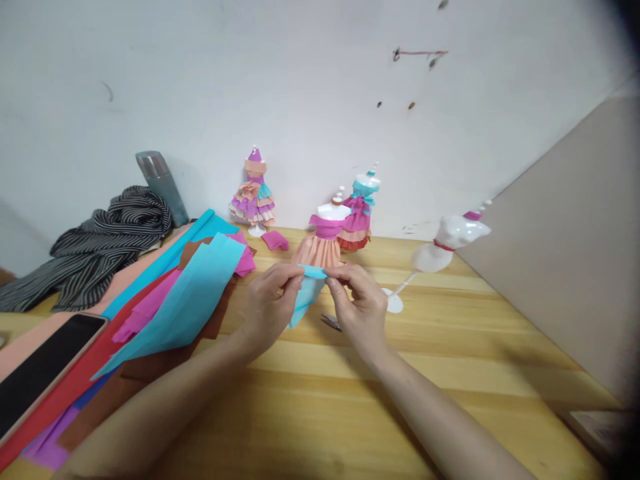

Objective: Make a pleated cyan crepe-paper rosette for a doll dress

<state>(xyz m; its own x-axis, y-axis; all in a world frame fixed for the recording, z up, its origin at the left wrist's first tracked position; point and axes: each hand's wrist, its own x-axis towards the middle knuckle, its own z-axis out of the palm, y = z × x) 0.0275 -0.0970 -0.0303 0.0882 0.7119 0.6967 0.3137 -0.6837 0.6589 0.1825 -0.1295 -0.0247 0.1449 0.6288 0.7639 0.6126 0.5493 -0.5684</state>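
A piece of light blue crepe paper (309, 297) hangs between my hands, its top edge folded over into a narrow band. My left hand (273, 300) pinches the band's left end between thumb and finger. At the right end, my right hand (361, 303) pinches it the same way. Just behind the paper stands a small white mannequin (334, 211) dressed in a magenta band and a pleated peach skirt (316, 250); its base is hidden. Scissors (331, 323) lie on the table beside my right hand, their handles hidden behind it.
Layered crepe paper sheets (200, 280) and a phone (47, 367) cover the left side. Behind them are a striped cloth (113, 233) and a bottle (163, 183). Two dressed mannequins (254, 190) (359, 213) stand by the wall; a bare one (455, 235) stands right. A magenta scrap (275, 240) lies behind.
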